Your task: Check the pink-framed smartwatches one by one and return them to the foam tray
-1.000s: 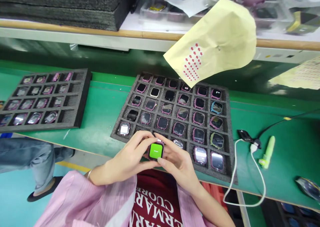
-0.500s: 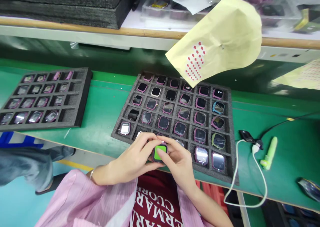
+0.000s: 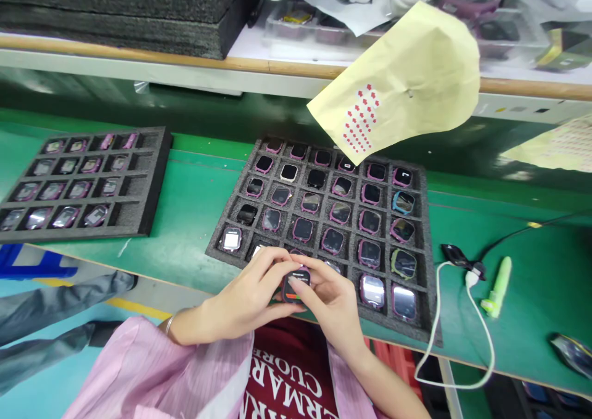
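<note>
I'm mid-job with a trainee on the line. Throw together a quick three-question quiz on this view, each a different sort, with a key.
1. True or false: the left hand and the right hand are both on the same watch.
2. In the right-hand column of the big tray, what colour is the frame of the second watch from the back?
A) Red
B) Blue
C) White
3. Fill in the blank: to the right of the big tray, beside the green stick, there is a white ____.

Key: 1. True. 2. B. 3. Cable.
</note>
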The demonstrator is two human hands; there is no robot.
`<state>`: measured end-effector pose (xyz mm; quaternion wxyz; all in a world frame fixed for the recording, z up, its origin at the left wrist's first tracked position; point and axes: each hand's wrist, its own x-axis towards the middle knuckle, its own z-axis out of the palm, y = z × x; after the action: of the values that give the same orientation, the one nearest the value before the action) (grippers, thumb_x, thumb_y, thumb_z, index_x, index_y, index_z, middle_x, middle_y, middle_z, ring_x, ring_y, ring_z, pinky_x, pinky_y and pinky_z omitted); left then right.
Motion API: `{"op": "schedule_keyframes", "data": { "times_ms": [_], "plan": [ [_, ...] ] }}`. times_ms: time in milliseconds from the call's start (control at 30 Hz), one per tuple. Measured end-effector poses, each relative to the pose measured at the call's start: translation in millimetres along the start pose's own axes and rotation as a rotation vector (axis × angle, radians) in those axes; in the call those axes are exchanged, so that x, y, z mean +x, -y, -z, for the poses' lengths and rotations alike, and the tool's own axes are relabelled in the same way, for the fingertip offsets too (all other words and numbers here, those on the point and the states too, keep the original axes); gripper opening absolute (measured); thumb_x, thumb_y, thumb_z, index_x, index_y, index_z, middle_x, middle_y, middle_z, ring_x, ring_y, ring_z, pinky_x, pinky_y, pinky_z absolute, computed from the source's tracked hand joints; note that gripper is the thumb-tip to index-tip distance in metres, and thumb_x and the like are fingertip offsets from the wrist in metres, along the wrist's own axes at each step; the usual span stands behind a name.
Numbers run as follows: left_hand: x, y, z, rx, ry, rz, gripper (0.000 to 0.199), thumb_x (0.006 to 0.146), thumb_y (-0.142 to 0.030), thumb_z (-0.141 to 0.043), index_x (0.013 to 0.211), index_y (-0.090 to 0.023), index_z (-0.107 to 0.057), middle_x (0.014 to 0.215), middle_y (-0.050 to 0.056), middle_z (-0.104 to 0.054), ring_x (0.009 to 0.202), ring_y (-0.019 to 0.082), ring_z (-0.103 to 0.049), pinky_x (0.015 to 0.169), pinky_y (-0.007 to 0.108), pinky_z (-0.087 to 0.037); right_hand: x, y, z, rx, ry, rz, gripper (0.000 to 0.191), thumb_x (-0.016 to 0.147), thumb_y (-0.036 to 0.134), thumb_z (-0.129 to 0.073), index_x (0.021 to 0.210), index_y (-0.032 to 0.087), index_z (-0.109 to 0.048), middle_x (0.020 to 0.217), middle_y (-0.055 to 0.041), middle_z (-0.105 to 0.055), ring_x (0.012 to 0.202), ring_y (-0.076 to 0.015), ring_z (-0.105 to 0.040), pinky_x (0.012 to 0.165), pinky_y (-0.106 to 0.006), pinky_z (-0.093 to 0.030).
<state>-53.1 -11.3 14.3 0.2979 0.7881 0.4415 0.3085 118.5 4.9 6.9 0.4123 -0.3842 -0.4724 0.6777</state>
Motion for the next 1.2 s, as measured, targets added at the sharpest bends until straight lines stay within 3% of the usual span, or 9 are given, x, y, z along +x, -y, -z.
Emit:
{"op": "schedule_keyframes", "data": {
  "times_ms": [100,233,367,500,733,1000,1100,1200],
  "plan": [
    [-0.2,0.3,-1.7,-0.020,-0.003,0.020,0.047,0.085,-0.029,-0.063,0.126,-0.018,-0.041,0.117,0.012,-0.046,0.113,0.023,-0.049,0.097,0.040,-0.048,-0.1,-4.0,2.3,-0.080,-0.041,0.002,0.028,0.086,0.026,-0.068,0.114,0.023,-0.067,0.075,-0.0009,-0.067,0.060,-0.0148,-0.060,0.061,-0.026,-0.054],
    [2.0,-0.1,1.3,-0.068,-0.005,0.039,0.050,0.083,-0.031,-0.066,0.126,-0.019,-0.042,0.117,0.011,-0.047,0.112,0.022,-0.049,0.098,0.039,-0.047,-1.7,-8.2,14.3,0.022,0.057,-0.028,0.033,0.093,0.039,-0.057,0.121,0.022,-0.065,0.100,-0.0087,-0.070,0.087,-0.0248,-0.066,0.080,-0.039,-0.055],
    [2.8,-0.1,5.7,-0.087,-0.005,0.043,0.046,0.085,-0.029,-0.064,0.124,-0.020,-0.042,0.117,0.011,-0.046,0.110,0.022,-0.050,0.093,0.037,-0.050,-2.6,-4.7,15.4,0.137,0.235,-0.049,0.053,0.085,0.024,-0.070,0.135,0.027,-0.051,0.107,-0.0075,-0.070,0.090,-0.0250,-0.069,0.083,-0.040,-0.055],
    [0.5,0.8,5.1,-0.089,0.001,0.053,0.046,0.085,-0.028,-0.064,0.124,-0.021,-0.042,0.117,0.010,-0.046,0.110,0.021,-0.050,0.093,0.036,-0.050,-3.0,-1.2,11.2,0.119,0.203,-0.039,0.051,0.085,0.013,-0.068,0.132,0.027,-0.052,0.111,-0.0069,-0.069,0.097,-0.0229,-0.068,0.085,-0.035,-0.054],
    [0.1,1.0,3.2,-0.083,0.002,0.041,0.047,0.084,-0.030,-0.064,0.125,-0.021,-0.042,0.116,0.011,-0.047,0.110,0.024,-0.051,0.093,0.041,-0.050,-3.2,-2.4,15.6,0.202,0.241,-0.050,0.048,0.087,0.022,-0.066,0.133,0.023,-0.052,0.108,-0.0094,-0.069,0.095,-0.0262,-0.068,0.078,-0.036,-0.056],
    [0.8,-0.3,-2.3,-0.063,0.014,0.035,0.049,0.084,-0.032,-0.064,0.127,-0.022,-0.041,0.117,0.012,-0.048,0.112,0.026,-0.051,0.095,0.045,-0.049,-1.8,-0.5,4.4,-0.030,-0.034,-0.068,0.029,0.083,0.026,-0.070,0.112,0.021,-0.066,0.082,-0.0036,-0.072,0.066,-0.0190,-0.066,0.063,-0.029,-0.055],
    [0.9,-1.0,-0.9,-0.084,0.009,0.050,0.051,0.083,-0.033,-0.066,0.127,-0.022,-0.042,0.117,0.011,-0.048,0.112,0.025,-0.051,0.096,0.044,-0.049,-2.6,-3.9,11.9,0.002,0.011,-0.052,0.029,0.088,0.033,-0.064,0.115,0.022,-0.068,0.083,-0.0047,-0.071,0.071,-0.0209,-0.067,0.067,-0.032,-0.056],
    [1.3,-0.8,2.6,-0.105,-0.002,0.056,0.051,0.082,-0.032,-0.067,0.125,-0.021,-0.043,0.116,0.011,-0.049,0.110,0.024,-0.052,0.094,0.042,-0.050,-3.9,-3.2,17.2,0.144,0.154,-0.098,0.039,0.088,0.033,-0.064,0.126,0.023,-0.060,0.099,-0.0080,-0.071,0.082,-0.0243,-0.068,0.076,-0.037,-0.056]
  ]
}}
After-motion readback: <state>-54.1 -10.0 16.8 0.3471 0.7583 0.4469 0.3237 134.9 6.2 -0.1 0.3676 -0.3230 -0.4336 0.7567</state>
